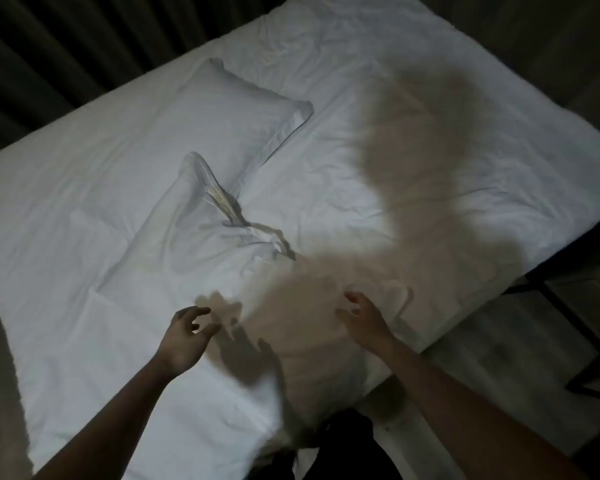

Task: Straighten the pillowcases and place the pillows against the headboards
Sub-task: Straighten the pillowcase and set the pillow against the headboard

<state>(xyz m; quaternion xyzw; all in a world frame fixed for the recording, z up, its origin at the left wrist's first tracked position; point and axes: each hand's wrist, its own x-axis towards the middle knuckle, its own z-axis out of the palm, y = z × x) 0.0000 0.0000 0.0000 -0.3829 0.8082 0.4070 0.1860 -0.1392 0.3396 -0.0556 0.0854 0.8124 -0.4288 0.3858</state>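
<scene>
Two white pillows lie on a white bed (430,98). The far pillow (236,116) looks smooth and lies flat at the upper left. The near pillow (187,251) is rumpled, its case bunched and twisted at its right end, with a yellowish strip showing along its upper edge. My left hand (184,336) hovers over the sheet just below the near pillow, fingers spread and loosely curved, holding nothing. My right hand (364,317) reaches out to the right of that pillow, fingers spread and empty. A large shadow covers the pillow's right end and the sheet there.
Dark curtains (66,57) hang behind the bed at the upper left. The bed's right edge drops to a pale floor (499,341), where a dark metal frame (568,306) stands. Dark clothing (343,452) shows at the bottom centre.
</scene>
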